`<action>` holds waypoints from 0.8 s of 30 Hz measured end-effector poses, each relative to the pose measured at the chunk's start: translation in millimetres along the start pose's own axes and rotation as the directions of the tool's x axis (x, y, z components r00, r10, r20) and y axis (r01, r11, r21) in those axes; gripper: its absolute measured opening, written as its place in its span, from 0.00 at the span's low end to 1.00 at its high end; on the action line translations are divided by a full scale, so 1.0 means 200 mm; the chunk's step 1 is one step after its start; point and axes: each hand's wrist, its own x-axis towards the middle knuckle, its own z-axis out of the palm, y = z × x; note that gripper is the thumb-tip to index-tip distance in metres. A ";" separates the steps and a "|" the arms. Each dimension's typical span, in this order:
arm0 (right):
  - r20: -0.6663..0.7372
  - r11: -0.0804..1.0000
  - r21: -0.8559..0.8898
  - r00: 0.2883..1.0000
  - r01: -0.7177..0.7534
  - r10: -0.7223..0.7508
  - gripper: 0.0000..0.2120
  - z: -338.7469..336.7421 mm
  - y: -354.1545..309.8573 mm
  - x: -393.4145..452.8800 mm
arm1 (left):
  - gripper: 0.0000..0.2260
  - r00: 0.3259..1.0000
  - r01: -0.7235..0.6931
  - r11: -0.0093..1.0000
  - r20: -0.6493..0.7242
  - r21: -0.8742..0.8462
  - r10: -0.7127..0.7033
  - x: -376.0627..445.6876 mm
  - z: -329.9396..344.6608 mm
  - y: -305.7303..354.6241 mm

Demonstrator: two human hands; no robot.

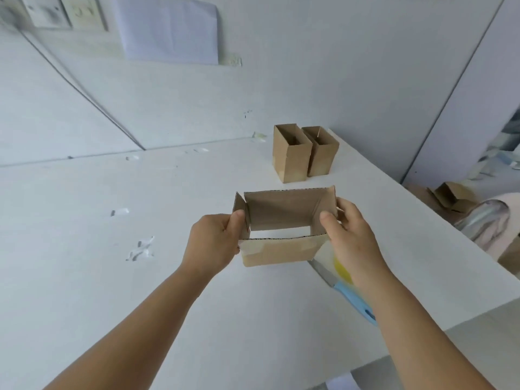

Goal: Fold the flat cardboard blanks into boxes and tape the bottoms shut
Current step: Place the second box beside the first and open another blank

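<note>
Item 1: cardboard box [281, 212], opened into a rectangular sleeve, held above the white table [140, 277] between both hands, open end turned toward the camera; the tabletop is seen through it. Clear tape is seen on the near outer wall.

Left hand [212, 243]: the left end wall is pinched, thumb on the inside face, fingers curled behind.

Right hand [351, 235]: the right end wall is gripped, thumb laid inside, fingers wrapped round the outside.

Item 2: two finished boxes [305, 150], upright, open tops up, touching side by side, set well behind the held box near the table's far right corner.

Item 3: a blue-handled knife [354, 301], lying on the table, partly hidden under the right forearm
</note>
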 end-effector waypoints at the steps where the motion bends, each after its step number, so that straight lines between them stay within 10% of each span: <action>1: 0.028 1.000 -0.014 1.000 0.002 -0.002 0.09 -0.02 0.01 0.01 | 0.25 0.999 0.032 0.999 -0.026 0.004 -0.032 -0.02 0.01 0.01; 9: 0.227 0.983 -0.159 0.972 0.093 -0.055 0.10 -0.05 0.13 0.04 | 0.22 0.954 0.271 0.962 -0.136 0.005 -0.268 -0.19 0.10 0.03; 16: 0.097 0.994 -0.105 0.995 0.040 -0.030 0.11 -0.03 0.13 0.03 | 0.06 0.957 0.204 0.961 -0.171 -0.185 -0.235 -0.28 0.13 0.04; 24: 0.122 0.961 -0.269 0.992 0.067 -0.035 0.10 -0.04 0.11 0.03 | 0.12 0.969 0.095 0.993 -0.221 -0.070 -0.108 -0.25 0.08 0.02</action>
